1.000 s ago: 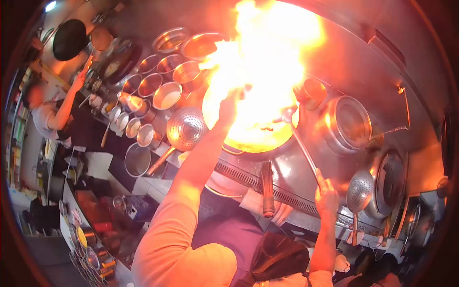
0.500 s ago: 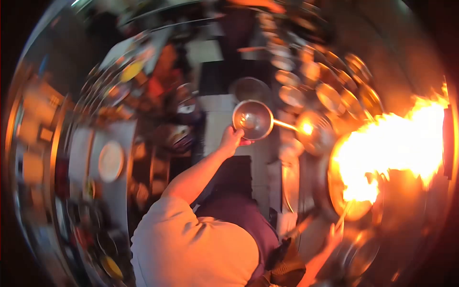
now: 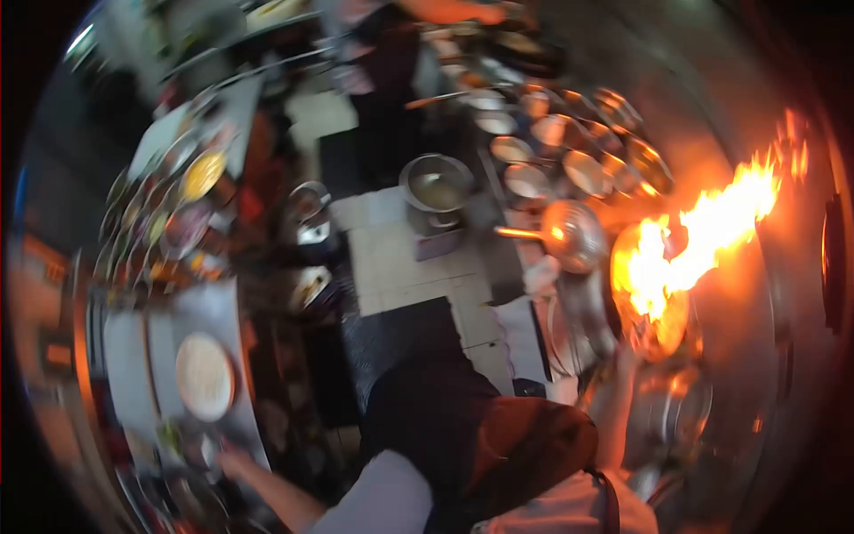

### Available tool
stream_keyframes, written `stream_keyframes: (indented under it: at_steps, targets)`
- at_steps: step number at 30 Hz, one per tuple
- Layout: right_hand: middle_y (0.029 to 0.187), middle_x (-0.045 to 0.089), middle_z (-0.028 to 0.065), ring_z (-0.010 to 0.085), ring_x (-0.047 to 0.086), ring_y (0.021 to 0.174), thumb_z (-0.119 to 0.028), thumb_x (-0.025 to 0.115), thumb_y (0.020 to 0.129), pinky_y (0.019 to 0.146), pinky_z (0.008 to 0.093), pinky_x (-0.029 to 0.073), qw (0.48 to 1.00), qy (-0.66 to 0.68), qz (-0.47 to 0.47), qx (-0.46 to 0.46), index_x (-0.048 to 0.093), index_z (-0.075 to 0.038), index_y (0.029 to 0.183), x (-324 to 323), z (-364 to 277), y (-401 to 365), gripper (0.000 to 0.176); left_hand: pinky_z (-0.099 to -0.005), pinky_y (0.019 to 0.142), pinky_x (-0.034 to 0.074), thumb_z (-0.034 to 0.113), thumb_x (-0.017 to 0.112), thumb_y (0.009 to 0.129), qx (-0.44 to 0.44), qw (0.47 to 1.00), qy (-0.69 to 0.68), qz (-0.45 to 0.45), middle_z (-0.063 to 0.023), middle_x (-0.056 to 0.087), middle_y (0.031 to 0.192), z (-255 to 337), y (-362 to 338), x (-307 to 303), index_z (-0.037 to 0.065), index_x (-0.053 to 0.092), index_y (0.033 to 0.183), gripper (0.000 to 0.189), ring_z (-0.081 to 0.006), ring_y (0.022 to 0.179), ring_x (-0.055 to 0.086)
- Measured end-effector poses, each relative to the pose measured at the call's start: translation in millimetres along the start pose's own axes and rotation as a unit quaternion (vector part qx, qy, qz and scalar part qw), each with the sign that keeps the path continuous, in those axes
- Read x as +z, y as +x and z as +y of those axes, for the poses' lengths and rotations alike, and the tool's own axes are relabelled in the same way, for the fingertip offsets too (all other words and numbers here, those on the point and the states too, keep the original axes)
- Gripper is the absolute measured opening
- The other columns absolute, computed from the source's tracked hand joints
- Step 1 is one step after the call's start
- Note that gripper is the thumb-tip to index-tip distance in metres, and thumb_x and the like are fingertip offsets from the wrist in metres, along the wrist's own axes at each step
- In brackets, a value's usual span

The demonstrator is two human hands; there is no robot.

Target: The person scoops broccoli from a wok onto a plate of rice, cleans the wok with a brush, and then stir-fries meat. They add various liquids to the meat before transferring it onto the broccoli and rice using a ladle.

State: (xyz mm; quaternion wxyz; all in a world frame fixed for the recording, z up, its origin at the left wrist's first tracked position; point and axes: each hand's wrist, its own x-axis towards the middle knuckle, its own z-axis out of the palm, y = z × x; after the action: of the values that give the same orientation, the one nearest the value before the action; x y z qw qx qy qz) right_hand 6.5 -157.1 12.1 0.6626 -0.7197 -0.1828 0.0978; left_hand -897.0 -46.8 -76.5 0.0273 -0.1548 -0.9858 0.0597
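My left hand is stretched out over the counter at the lower left, beside a small pale object. Its fingers are blurred, so any grip is unclear. On the right, my right hand is closed at the near edge of a wok, around what looks like a handle. Tall flames rise from the wok. Left of the wok lies a perforated metal strainer, its handle pointing left. A round white plate or board lies on the left counter.
A metal pot stands low on the tiled floor. Several small bowls crowd the right counter. Several containers, one with yellow contents, stand on the left. Another person's arm shows at the top.
My left hand has moved from the centre to the lower left, and the metal bowl it held no longer shows. My right hand appears higher, nearer the wok. The flames are smaller; the view has turned.
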Motion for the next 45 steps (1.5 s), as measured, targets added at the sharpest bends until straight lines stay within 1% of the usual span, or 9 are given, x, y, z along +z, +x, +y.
stream_keyframes:
  at_steps: [1,21,27,33,34,35,37,40,45]
  targets:
    - [0.06,0.041,-0.0053,0.0048,0.037,0.043,-0.021,0.055,0.098,0.037,0.0215,0.032,0.999,0.006,-0.017,0.051,0.051,-0.011,0.128,11,11,27,0.032,-0.0488,0.065,0.055,0.07,0.043,0.091,0.045,0.999,0.006,0.007,-0.0187,0.07,0.084,-8,-17,-3,0.004,0.065,0.083,0.07,-0.0403,0.079,0.069]
    - [0.063,0.058,0.0116,0.02,0.057,0.046,-0.005,0.052,0.089,0.042,0.0346,0.049,0.98,-0.116,-0.131,0.092,0.053,0.006,0.115,254,-46,363,0.028,-0.039,0.064,0.054,0.024,0.059,0.09,0.047,0.838,-0.538,-0.081,-0.014,0.064,0.091,124,-212,8,0.002,0.059,0.1,0.024,-0.0267,0.078,0.062]
    - [0.059,0.058,0.0107,0.0196,0.055,0.044,-0.008,0.054,0.088,0.042,0.036,0.046,0.97,-0.161,-0.103,0.149,0.056,0.001,0.079,262,-39,401,0.012,-0.0379,0.063,0.054,0.013,0.061,0.089,0.079,0.803,-0.575,-0.139,-0.0135,0.062,0.091,147,-241,15,0.001,0.059,0.1,0.016,-0.025,0.077,0.061]
    - [0.058,0.054,0.0088,0.0194,0.052,0.044,-0.008,0.053,0.091,0.041,0.0326,0.042,0.967,0.142,-0.144,0.158,0.051,-0.001,0.085,243,-36,381,0.009,-0.0369,0.063,0.054,0.002,0.063,0.089,0.136,0.729,-0.629,-0.232,-0.013,0.061,0.092,178,-237,28,0.0,0.059,0.1,0.013,-0.0232,0.076,0.059]
    - [0.057,0.049,0.0053,0.0167,0.049,0.045,-0.009,0.053,0.093,0.042,0.0315,0.042,0.957,0.197,-0.129,0.169,0.051,-0.003,0.083,237,-55,365,0.012,-0.0539,0.079,0.046,0.015,0.06,0.088,0.102,0.697,-0.615,-0.354,-0.022,0.057,0.094,192,-219,33,0.003,0.06,0.093,0.012,-0.0376,0.088,0.054]
    - [0.057,0.049,0.0053,0.0167,0.049,0.045,-0.009,0.053,0.093,0.042,0.0315,0.042,0.958,0.202,-0.12,0.162,0.051,-0.003,0.083,229,-56,357,0.012,-0.0314,0.047,0.036,0.006,0.057,0.09,0.135,0.681,-0.675,-0.25,-0.0037,0.045,0.069,216,-270,-10,0.005,0.045,0.076,0.019,-0.0164,0.058,0.042]
    - [0.058,0.048,0.0036,0.0147,0.048,0.047,-0.012,0.053,0.096,0.042,0.03,0.042,0.937,0.277,-0.133,0.165,0.05,-0.004,0.089,211,-61,340,0.011,-0.0395,0.061,0.056,0.016,0.061,0.094,0.17,0.703,-0.631,-0.281,-0.021,0.061,0.094,235,-259,12,-0.004,0.051,0.107,0.027,-0.0303,0.077,0.065]
    - [0.067,0.054,0.0038,0.0091,0.048,0.05,-0.015,0.056,0.096,0.043,0.0238,0.04,0.915,0.35,-0.089,0.178,0.051,-0.007,0.101,168,-99,270,0.011,-0.0273,0.062,0.046,0.021,0.056,0.093,0.187,0.707,-0.577,-0.363,-0.0005,0.048,0.091,279,-280,7,0.011,0.043,0.106,0.021,-0.0122,0.076,0.05]
    - [0.072,0.055,0.0051,0.0052,0.047,0.051,-0.012,0.056,0.097,0.04,0.0195,0.038,0.928,0.337,-0.052,0.152,0.049,-0.007,0.128,34,-102,131,0.033,-0.0292,0.064,0.045,0.023,0.058,0.092,0.301,0.646,-0.518,-0.473,-0.0028,0.051,0.095,315,-293,8,0.011,0.045,0.105,0.022,-0.0136,0.081,0.053]
